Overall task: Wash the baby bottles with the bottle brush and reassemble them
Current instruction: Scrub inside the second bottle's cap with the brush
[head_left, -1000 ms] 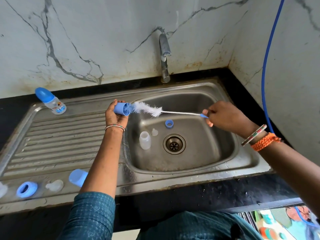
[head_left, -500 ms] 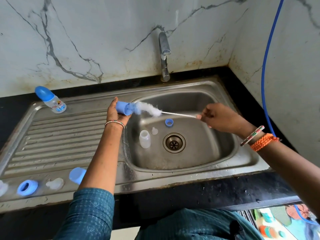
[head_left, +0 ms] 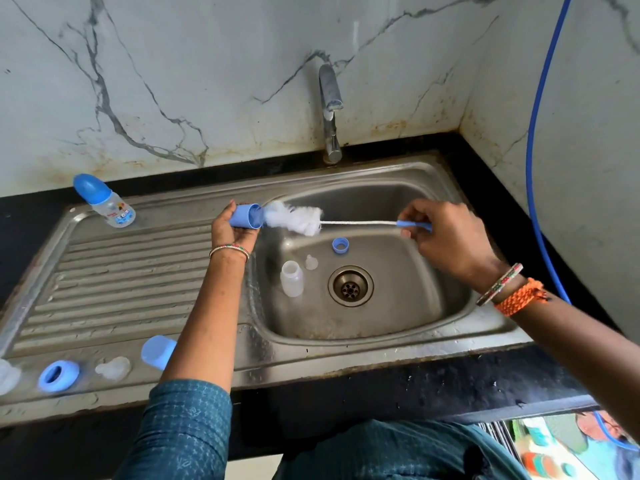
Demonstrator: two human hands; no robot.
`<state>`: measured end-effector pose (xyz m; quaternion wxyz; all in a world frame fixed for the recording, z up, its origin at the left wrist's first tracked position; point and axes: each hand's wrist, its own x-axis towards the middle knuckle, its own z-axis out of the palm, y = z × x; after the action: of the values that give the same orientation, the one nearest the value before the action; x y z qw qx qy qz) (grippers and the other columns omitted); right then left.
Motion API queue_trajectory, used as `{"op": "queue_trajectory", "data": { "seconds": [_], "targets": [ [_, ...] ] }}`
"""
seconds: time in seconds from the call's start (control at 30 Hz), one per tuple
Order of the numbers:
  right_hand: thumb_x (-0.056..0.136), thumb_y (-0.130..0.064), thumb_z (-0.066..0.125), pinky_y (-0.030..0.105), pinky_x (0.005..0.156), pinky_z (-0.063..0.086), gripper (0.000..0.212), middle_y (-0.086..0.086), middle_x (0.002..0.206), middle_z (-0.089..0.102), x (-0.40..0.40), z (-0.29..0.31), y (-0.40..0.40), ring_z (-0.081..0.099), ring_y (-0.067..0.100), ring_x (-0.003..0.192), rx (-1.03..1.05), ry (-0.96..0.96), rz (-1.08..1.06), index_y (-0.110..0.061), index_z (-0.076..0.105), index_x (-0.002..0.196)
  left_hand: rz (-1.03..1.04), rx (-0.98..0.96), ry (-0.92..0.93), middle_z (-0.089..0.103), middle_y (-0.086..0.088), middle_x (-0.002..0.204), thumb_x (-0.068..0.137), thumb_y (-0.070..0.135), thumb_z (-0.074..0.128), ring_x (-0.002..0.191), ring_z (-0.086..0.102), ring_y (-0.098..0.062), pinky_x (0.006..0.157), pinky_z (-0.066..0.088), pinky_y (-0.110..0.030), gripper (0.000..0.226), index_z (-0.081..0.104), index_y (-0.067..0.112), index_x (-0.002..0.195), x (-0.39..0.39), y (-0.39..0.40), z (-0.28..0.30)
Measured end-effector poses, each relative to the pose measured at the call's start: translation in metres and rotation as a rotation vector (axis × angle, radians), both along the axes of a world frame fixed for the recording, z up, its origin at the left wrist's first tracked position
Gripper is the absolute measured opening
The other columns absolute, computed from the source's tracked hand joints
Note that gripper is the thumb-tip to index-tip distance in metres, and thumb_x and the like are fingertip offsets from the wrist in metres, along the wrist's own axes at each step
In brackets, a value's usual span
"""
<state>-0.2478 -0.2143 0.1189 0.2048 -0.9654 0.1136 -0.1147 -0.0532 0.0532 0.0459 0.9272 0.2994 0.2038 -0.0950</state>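
Withdrawn slightly, bottle brush (head_left: 298,221) pinched by right hand (head_left: 446,237) scrubs blue cap (head_left: 246,216) gripped by left hand (head_left: 230,232) at frame centre; next, push back in.

Light: bright, even, soft daylight
Shadows: faint, under the arms
Glare: dull sheen on sink (head_left: 398,188)
Edges: wide-angle bending, slightly soft corners

head cam | worn | looks forward-down | close over sink (head_left: 450,337)

bottles 2 (head_left: 105,202) (head_left: 292,278) | caps 2 (head_left: 246,216) (head_left: 158,351) | rings 2 (head_left: 340,244) (head_left: 58,375) | teats 2 (head_left: 311,262) (head_left: 113,368) | brush 1 (head_left: 298,220)
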Motion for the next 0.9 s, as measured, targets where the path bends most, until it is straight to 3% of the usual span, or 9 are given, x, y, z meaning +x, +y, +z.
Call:
{"op": "queue_trajectory", "data": {
  "seconds": [0.1,0.23,0.3,0.4,0.53,0.63,0.73,0.83,0.9],
  "targets": [
    [0.078,-0.012,0.066,0.03,0.067,0.045,0.013,-0.006,0.082,0.069,0.001,0.003,0.003,0.062,0.02,0.083,0.024,-0.147,-0.012,-0.022,0.067,0.086,0.004,0.021,-0.017,0.052,-0.011,0.074,0.096,0.012,0.049,0.07,0.055,-0.024,0.089,0.047,-0.044,0.021,0.049,0.004,0.076,-0.002,-0.003,0.001],
    [0.091,-0.024,0.059,0.02,0.047,0.037,0.027,-0.006,0.046,0.057,0.01,0.009,-0.006,0.047,0.001,0.04,0.379,0.356,0.038,-0.016,0.07,0.068,0.012,-0.005,-0.055,0.056,-0.009,0.073,0.094,0.012,0.051,0.073,0.057,-0.021,0.074,0.052,-0.037,0.019,0.053,0.005,0.076,-0.002,0.001,-0.001],
    [0.093,-0.028,0.056,0.022,0.052,0.044,0.029,-0.006,0.051,0.059,0.007,0.006,-0.004,0.052,0.002,0.046,0.302,0.397,0.064,-0.018,0.071,0.071,0.001,-0.003,-0.048,0.058,-0.011,0.079,0.094,0.013,0.051,0.076,0.059,-0.022,0.076,0.053,-0.036,0.016,0.053,0.004,0.081,-0.001,0.003,-0.001],
    [0.086,-0.023,0.063,0.033,0.07,0.05,0.009,-0.003,0.086,0.069,0.002,-0.003,-0.001,0.063,0.022,0.086,-0.139,0.03,0.064,-0.024,0.07,0.092,-0.033,0.072,0.044,0.061,-0.015,0.08,0.094,0.024,0.055,0.077,0.06,-0.026,0.091,0.048,-0.041,0.023,0.052,0.001,0.089,0.001,0.001,-0.003],
    [0.07,0.002,0.068,0.032,0.062,0.049,0.028,0.001,0.084,0.071,-0.003,-0.01,0.003,0.063,0.03,0.076,-0.35,-0.432,0.221,-0.015,0.074,0.091,-0.045,0.077,0.086,0.062,-0.012,0.072,0.093,0.019,0.054,0.073,0.06,-0.023,0.094,0.05,-0.036,0.019,0.053,0.003,0.083,0.001,0.001,-0.011],
    [0.082,-0.011,0.07,0.022,0.053,0.046,0.008,-0.005,0.065,0.067,0.001,0.0,0.004,0.058,0.012,0.056,0.122,-0.026,0.126,-0.015,0.076,0.084,-0.032,0.056,0.028,0.062,-0.008,0.06,0.094,0.016,0.053,0.063,0.061,-0.02,0.068,0.055,-0.032,0.018,0.053,0.006,0.078,-0.001,0.004,-0.012],
    [0.09,-0.013,0.064,0.016,0.039,0.036,0.016,-0.003,0.057,0.066,0.0,0.01,-0.002,0.045,0.003,0.04,0.698,0.438,0.061,-0.011,0.074,0.078,-0.008,-0.051,-0.027,0.058,-0.009,0.066,0.093,0.012,0.053,0.066,0.058,-0.02,0.069,0.055,-0.034,0.016,0.052,0.005,0.079,-0.005,0.007,-0.006],
    [0.086,-0.016,0.069,0.033,0.072,0.055,0.01,-0.005,0.085,0.074,-0.003,0.006,0.002,0.067,0.013,0.081,0.22,0.066,0.039,-0.02,0.077,0.091,-0.015,-0.029,-0.033,0.06,-0.01,0.065,0.092,0.013,0.055,0.065,0.06,-0.02,0.067,0.057,-0.034,0.014,0.051,0.006,0.08,-0.002,0.008,-0.004],
    [0.083,-0.012,0.068,0.038,0.072,0.054,0.022,-0.003,0.094,0.073,-0.004,0.011,0.012,0.065,0.026,0.093,-0.084,-0.194,0.074,-0.023,0.076,0.1,-0.035,0.016,-0.027,0.061,-0.009,0.06,0.093,0.014,0.054,0.06,0.061,-0.02,0.062,0.057,-0.032,0.016,0.052,0.006,0.078,0.0,0.007,-0.004]
  ]
}}
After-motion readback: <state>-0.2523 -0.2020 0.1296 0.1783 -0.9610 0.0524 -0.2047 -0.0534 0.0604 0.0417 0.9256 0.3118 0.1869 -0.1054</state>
